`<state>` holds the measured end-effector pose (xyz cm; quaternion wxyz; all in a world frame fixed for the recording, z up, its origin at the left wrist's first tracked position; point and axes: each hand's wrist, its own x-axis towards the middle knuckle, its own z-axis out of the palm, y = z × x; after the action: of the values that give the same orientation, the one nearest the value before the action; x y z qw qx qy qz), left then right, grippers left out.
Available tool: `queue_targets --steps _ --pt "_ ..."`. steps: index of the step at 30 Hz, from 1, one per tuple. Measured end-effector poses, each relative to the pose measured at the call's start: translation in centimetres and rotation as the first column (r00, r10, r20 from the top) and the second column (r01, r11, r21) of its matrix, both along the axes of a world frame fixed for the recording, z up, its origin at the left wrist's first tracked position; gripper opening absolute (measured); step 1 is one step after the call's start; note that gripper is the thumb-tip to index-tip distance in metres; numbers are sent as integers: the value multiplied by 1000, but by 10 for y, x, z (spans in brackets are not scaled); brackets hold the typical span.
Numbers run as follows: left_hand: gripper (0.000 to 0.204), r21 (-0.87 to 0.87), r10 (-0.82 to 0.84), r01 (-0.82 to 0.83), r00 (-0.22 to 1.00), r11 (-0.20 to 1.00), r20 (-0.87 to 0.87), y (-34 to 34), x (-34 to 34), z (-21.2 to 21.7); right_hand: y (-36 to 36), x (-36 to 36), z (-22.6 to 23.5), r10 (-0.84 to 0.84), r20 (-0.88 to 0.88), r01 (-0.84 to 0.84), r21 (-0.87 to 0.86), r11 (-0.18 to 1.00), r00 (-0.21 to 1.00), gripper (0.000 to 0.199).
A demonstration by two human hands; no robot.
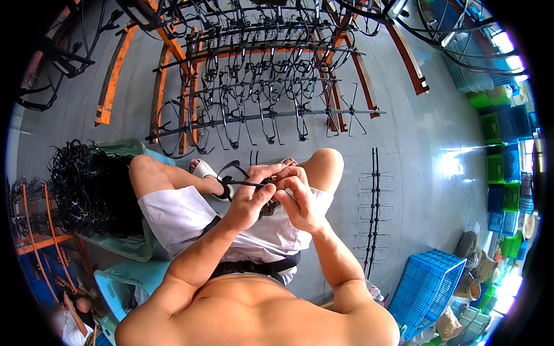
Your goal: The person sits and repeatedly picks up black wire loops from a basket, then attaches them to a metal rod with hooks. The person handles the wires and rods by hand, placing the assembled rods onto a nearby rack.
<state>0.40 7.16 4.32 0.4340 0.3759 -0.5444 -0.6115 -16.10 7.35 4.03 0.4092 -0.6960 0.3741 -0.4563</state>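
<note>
Above my lap, my left hand [252, 195] and my right hand [297, 196] meet with bent fingers. A thin black curved strip [234, 183] sticks out to the left from my left hand's closed fingers. The fingertips of my right hand press together close to those of the left, and whatever is between them is too small to make out. More dark material [267, 209] shows below the hands, partly hidden by them.
Orange racks [115, 75] ahead carry rods hung with black curved frames [268, 115]. At left, a pale green crate [135, 249] overflows with black strips [75, 184]. Pronged rods [374, 207] lie on the floor at right, near a blue crate [424, 291]. Another person [75, 323] is at lower left.
</note>
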Motion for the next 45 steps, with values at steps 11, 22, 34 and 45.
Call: queue_targets --steps 11,22,34,45 --pt "55 132 55 -65 995 989 79 0 -16 -3 2 -85 25 -249 808 -444 519 730 533 33" --pt "62 -4 360 -406 807 914 469 -45 -108 -59 -163 -90 7 -307 375 -17 658 753 875 33" --pt "32 72 527 -606 739 792 420 -79 -121 -91 -181 -91 -49 -422 414 84 626 776 806 27" --pt "33 18 609 -662 699 749 375 -88 -127 -82 -155 -102 -25 -393 234 135 687 714 889 20"
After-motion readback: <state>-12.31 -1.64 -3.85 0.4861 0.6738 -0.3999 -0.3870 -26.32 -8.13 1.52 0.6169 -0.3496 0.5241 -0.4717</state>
